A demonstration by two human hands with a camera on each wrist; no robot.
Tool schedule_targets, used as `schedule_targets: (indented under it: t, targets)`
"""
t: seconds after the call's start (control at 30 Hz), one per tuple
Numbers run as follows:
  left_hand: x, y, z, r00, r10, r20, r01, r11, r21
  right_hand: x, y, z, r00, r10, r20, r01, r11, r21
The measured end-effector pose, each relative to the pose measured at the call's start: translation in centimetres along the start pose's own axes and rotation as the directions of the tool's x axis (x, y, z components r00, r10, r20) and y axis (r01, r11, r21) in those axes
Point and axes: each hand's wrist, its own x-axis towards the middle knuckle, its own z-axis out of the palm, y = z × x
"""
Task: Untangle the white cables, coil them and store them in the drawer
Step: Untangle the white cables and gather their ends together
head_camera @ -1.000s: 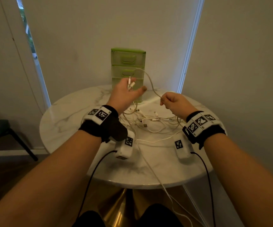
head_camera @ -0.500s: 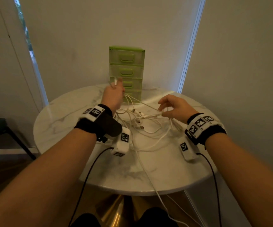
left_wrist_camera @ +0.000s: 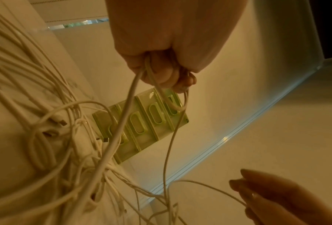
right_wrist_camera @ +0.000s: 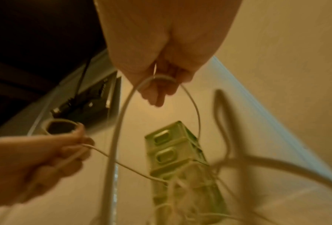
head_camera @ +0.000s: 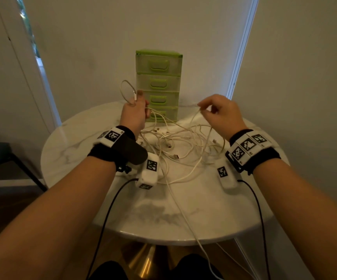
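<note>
You're in the untangling step, with coiling just begun on one cable: your left hand [head_camera: 134, 114], raised at about 11 o'clock from the heap, has its fingers curled round a small loop [head_camera: 127, 90] whose plug end sticks up by the thumb. Your right hand [head_camera: 219, 113], up at about 1 o'clock, pinches a strand of cable [head_camera: 193, 116] between thumb and fingertip, the other fingers loosely bent; which cable it belongs to I can't tell. Both wrists are lifted clear of the table [head_camera: 183, 215], palms facing each other. The rest of the cables [head_camera: 175, 146] lie knotted mid-table, one trailing off the near edge at 6 o'clock. The drawers [head_camera: 158, 83] stand at 12 o'clock, all shut as far as I can see. Next, I'd judge, you need to draw the pinched strand free of the knot, gently, so it doesn't tighten, then feed it round the loop in your left hand.
</note>
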Motion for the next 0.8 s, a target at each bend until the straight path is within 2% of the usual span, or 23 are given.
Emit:
schedule_targets:
  t: [0.03, 0.07, 0.13, 0.2, 0.27, 0.37, 0.47, 0.53, 0.6, 0.63, 0.7, 0.73, 0.8]
  targets:
    - [-0.1, 0.2, 0.1, 1.000, -0.010, 0.014, 0.010, 1.000, -0.016, -0.1, -0.9, 0.1, 0.995, 0.020, 0.102, -0.025, 0.998, 0.052]
    - [0.0, 0.4, 0.1, 1.000, -0.022, 0.022, 0.023, 0.999, -0.041, -0.1, -1.5, 0.3, 0.966, 0.052, 0.254, -0.064, 0.997, 0.037]
    - [0.1, 0.9, -0.2, 0.999, -0.031, 0.024, 0.033, 0.995, -0.097, -0.3, -1.2, 0.9, 0.845, 0.160, 0.510, -0.083, 0.982, -0.170]
    - [0.4, 1.6, -0.7, 1.000, -0.015, -0.005, 0.015, 0.991, -0.131, -0.6, 0.0, 1.3, 0.742, 0.291, 0.604, -0.046, 0.921, -0.387]
    - [0.9, 2.7, -1.7, 0.998, 0.003, -0.067, -0.016, 0.981, -0.191, -0.7, 1.3, 1.4, 0.703, 0.386, 0.597, -0.041, 0.860, -0.508]
    - [1.7, 3.9, -3.3, 0.991, 0.028, -0.132, -0.061, 0.964, -0.258, -0.2, 2.9, 0.8, 0.752, 0.451, 0.480, -0.098, 0.797, -0.596]
    - [1.4, 3.2, -3.1, 0.992, 0.079, -0.099, -0.095, 0.980, -0.173, 0.2, 3.2, 0.5, 0.827, 0.418, 0.375, -0.144, 0.803, -0.578]
    - [0.8, 2.2, -2.4, 0.995, 0.085, -0.043, -0.090, 0.989, -0.117, 0.1, 2.0, 0.9, 0.925, 0.279, 0.257, -0.143, 0.885, -0.443]
    - [0.4, 1.5, -2.0, 0.997, 0.072, -0.007, -0.072, 0.991, -0.117, 0.1, -0.2, 1.3, 0.981, 0.172, 0.091, -0.149, 0.965, -0.217]
    - [0.2, 1.5, -1.9, 0.998, 0.063, 0.000, -0.063, 0.990, -0.123, 0.2, -1.2, 1.4, 0.982, 0.178, 0.065, -0.173, 0.982, -0.079]
    - [0.0, 1.7, -1.8, 0.998, 0.059, 0.013, -0.057, 0.988, -0.142, 0.2, -2.7, 2.2, 0.960, 0.238, 0.148, -0.257, 0.958, 0.124]
    - [-0.1, 1.8, -1.7, 0.997, 0.066, 0.027, -0.061, 0.986, -0.152, 0.2, -3.1, 2.7, 0.936, 0.264, 0.231, -0.290, 0.953, 0.089]
    - [-0.4, 2.4, -1.4, 0.994, 0.089, 0.069, -0.077, 0.984, -0.160, 0.0, -3.0, 3.7, 0.871, 0.324, 0.369, -0.270, 0.944, -0.192]
